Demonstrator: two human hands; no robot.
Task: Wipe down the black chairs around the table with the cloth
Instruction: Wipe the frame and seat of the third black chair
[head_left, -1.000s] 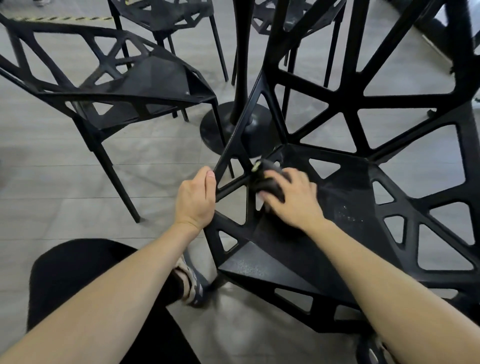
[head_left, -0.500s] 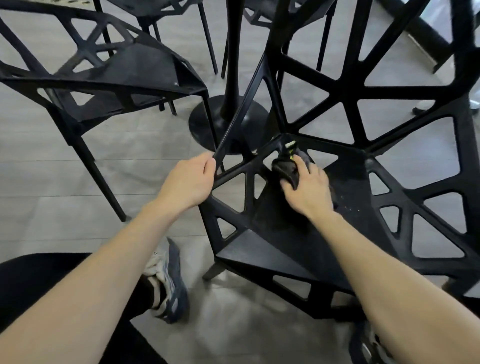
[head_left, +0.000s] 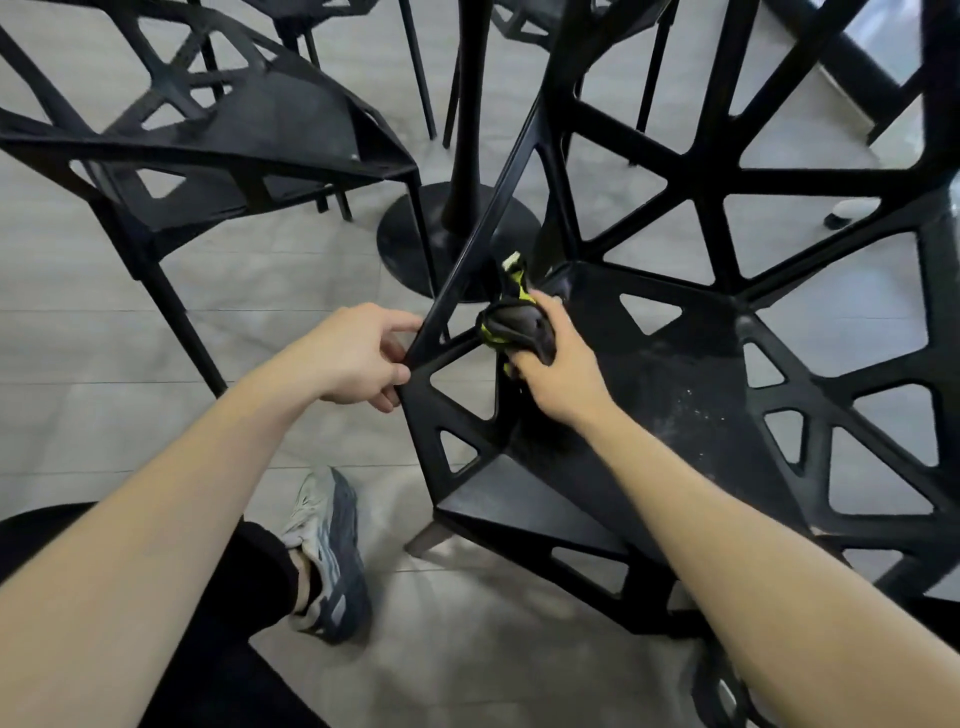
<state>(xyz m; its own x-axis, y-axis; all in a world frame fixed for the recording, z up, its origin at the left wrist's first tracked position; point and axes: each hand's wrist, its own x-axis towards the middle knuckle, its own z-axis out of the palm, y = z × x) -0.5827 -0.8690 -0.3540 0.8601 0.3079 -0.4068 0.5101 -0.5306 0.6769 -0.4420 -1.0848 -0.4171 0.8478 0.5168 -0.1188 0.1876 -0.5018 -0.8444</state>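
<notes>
A black chair with a triangular lattice frame fills the right half of the head view; pale dust specks lie on its seat. My right hand grips a bunched black cloth with yellow-green trim and holds it against the inner left corner of the seat, by the side frame. My left hand grips the slanted left edge bar of the same chair from outside, thumb and fingers curled round it.
A second black lattice chair stands at upper left. The table's black pedestal and round base rise between the chairs. More chair legs show at the top. My shoe is on the grey floor, just left of the chair.
My right hand has slid the cloth from the seat's front-left part up toward the back-left corner. My left hand has shifted slightly along the edge bar. The view has tilted down.
</notes>
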